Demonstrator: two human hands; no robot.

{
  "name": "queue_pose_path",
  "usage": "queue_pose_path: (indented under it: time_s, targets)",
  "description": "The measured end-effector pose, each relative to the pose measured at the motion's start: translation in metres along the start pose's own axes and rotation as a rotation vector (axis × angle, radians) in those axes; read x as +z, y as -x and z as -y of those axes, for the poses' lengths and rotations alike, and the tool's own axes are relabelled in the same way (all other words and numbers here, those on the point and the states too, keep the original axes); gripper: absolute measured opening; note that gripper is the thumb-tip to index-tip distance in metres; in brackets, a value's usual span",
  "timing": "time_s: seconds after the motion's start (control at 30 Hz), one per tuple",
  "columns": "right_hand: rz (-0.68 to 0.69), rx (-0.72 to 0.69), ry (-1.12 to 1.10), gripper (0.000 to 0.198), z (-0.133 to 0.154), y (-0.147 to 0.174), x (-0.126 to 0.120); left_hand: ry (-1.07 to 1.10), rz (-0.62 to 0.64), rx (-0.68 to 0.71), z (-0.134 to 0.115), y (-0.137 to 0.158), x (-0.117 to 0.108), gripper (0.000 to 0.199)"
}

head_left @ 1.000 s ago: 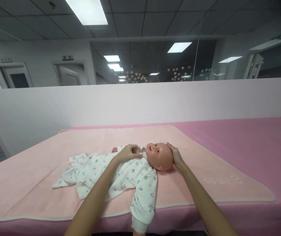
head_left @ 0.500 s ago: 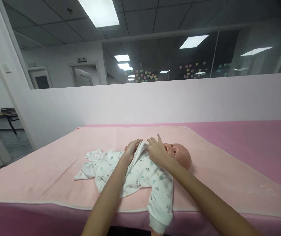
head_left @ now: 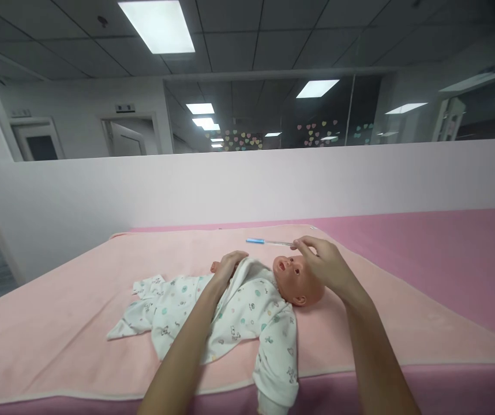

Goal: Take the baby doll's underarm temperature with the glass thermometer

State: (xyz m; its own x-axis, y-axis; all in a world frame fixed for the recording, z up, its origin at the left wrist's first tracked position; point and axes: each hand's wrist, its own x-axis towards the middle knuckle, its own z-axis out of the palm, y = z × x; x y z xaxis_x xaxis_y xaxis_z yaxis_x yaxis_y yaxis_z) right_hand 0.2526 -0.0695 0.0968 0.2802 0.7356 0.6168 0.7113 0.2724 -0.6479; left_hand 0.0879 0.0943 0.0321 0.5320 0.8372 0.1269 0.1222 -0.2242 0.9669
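Observation:
A baby doll (head_left: 298,282) lies on its back with its head to the right, dressed in a white printed outfit (head_left: 239,320). The front of the outfit is pulled up in a fold at the chest. At that fold, my left hand (head_left: 229,268) grips the cloth, its fingertips partly hidden. Over the doll's face, my right hand (head_left: 323,259) pinches one end of a slim clear thermometer (head_left: 267,242) with a blue end pointing left. It is held level, just above and beyond the doll's face. One sleeved doll arm hangs toward the near edge.
A peach blanket (head_left: 74,323) with a pale border lies under the doll. Beneath it is a pink table cover (head_left: 455,259), which drops over the near edge. A low white wall (head_left: 230,184) with glass above stands directly behind.
My right hand has left the outfit's front and moved right and up, now with the thermometer in its fingers. My left hand stays at the chest. The view has shifted right.

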Motion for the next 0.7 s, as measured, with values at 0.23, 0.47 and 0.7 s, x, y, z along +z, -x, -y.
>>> queue_pose_path:
  time_s: [0.23, 0.47, 0.7]
  targets:
    - [-0.028, -0.034, -0.214, 0.023, 0.038, 0.021, -0.019, -0.273, 0.354, 0.245, -0.008, 0.015, 0.013, 0.028]
    - [0.038, -0.079, -0.173, 0.022, 0.047, 0.022, -0.013, -0.337, 0.366, 0.279, -0.012, 0.018, 0.009, 0.032]
    - [0.006, -0.139, -0.118, 0.018, 0.050, 0.023, -0.007, -0.346, 0.354, 0.264, -0.011, 0.018, 0.010, 0.034]
